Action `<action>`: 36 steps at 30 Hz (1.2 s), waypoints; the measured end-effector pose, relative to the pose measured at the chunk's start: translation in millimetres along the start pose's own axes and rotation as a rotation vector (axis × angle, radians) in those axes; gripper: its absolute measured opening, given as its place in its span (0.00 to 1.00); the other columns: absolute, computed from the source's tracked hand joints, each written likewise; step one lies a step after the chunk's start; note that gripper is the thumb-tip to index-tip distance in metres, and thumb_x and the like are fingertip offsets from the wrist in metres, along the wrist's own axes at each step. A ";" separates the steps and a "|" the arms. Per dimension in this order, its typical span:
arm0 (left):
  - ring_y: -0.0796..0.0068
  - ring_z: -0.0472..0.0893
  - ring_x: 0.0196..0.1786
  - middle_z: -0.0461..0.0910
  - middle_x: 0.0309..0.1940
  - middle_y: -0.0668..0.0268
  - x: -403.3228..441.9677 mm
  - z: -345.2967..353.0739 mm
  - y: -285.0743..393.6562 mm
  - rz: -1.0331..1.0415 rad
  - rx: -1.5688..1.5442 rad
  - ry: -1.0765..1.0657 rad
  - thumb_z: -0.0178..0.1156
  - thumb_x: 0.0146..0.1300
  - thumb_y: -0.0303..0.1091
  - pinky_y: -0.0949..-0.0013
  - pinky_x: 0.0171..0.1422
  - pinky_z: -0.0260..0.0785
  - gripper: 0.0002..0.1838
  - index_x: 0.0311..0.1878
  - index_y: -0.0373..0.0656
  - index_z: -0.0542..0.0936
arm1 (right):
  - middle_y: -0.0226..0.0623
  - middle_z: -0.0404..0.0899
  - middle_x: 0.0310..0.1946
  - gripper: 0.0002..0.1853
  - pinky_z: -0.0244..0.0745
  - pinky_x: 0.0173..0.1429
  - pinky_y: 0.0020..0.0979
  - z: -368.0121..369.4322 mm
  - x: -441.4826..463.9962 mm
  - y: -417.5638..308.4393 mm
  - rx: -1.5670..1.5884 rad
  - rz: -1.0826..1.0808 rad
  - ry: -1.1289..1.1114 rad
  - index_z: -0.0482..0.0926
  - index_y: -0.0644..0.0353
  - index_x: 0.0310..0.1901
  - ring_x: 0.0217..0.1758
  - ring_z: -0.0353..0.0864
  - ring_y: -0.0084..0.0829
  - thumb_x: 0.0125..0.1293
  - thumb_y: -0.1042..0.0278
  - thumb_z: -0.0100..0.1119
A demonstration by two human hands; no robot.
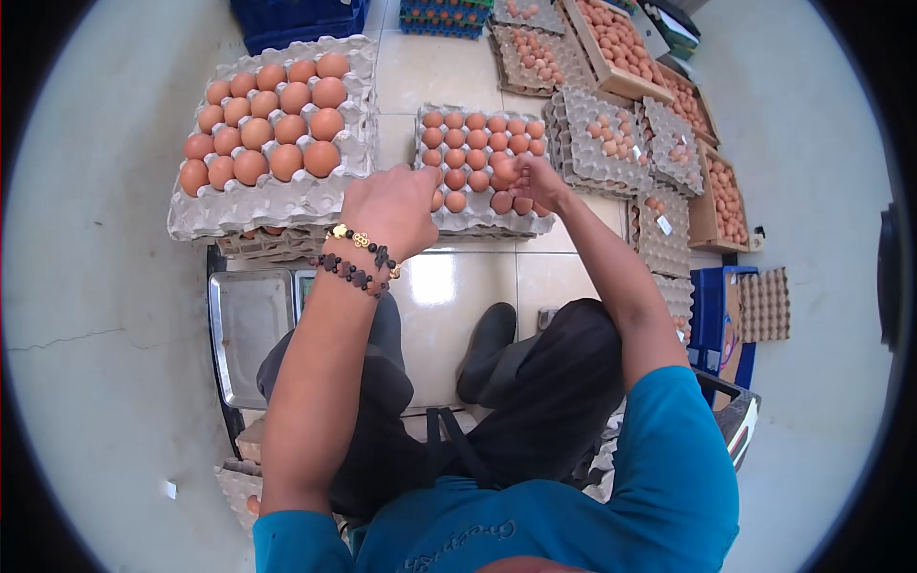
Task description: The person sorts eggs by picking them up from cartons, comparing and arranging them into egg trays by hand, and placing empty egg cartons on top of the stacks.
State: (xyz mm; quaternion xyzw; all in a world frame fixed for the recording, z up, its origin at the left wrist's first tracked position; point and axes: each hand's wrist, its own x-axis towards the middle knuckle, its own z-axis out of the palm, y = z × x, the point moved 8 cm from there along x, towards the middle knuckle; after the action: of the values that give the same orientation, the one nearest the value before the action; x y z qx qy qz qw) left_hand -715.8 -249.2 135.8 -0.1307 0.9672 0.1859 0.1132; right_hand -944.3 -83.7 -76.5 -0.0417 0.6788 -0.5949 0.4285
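Observation:
A grey pulp tray (482,222) of brown eggs lies on the floor in front of me, on top of other trays. My right hand (539,183) is over its right side, fingers closed round a brown egg (506,170). My left hand (394,202), with beaded bracelets (358,258) at the wrist, is at the tray's left edge beside an egg (456,201). Its fingers curl inward, and the back of the hand hides what they hold, if anything. To the left stands a taller stack of trays, its top tray (277,205) bearing rows of larger brown eggs (255,134).
More trays with eggs (604,141) and wooden crates of eggs (626,53) line the right. Blue crates (296,19) stand at the back. A metal scale pan (250,329) is by my left knee. My boots (487,349) rest on the tiled floor (435,315).

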 end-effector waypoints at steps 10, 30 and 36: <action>0.55 0.81 0.54 0.82 0.50 0.55 1.7 0.6 0.3 -0.014 0.000 0.004 0.59 0.56 0.34 0.53 0.56 0.75 0.25 0.60 0.47 0.76 | 0.47 0.85 0.39 0.16 0.81 0.47 0.40 18.6 -24.2 -1.8 -1.391 -0.091 0.331 0.82 0.62 0.34 0.42 0.86 0.43 0.53 0.57 0.63; 0.53 0.84 0.45 0.85 0.40 0.52 13.5 -18.2 27.7 0.318 -0.452 0.249 0.68 0.52 0.34 0.57 0.50 0.76 0.29 0.60 0.39 0.77 | 0.28 0.76 0.18 0.18 0.64 0.21 0.18 61.8 -90.4 -91.2 -0.243 -0.203 -0.208 0.83 0.62 0.30 0.18 0.70 0.15 0.55 0.55 0.75; 0.73 0.85 0.43 0.85 0.38 0.59 -6.5 -47.7 50.5 0.402 -0.698 0.190 0.71 0.54 0.29 0.70 0.48 0.78 0.33 0.65 0.38 0.73 | 0.33 0.79 0.22 0.14 0.68 0.23 0.20 128.3 -173.8 -163.8 -0.367 -0.447 -0.260 0.81 0.64 0.35 0.20 0.75 0.20 0.63 0.59 0.69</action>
State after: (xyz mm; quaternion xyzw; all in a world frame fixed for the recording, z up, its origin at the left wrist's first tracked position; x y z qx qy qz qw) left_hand -732.7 -221.1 197.4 0.0138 0.8586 0.5082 -0.0664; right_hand -828.2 -131.5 163.7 -0.3423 0.6883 -0.5317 0.3555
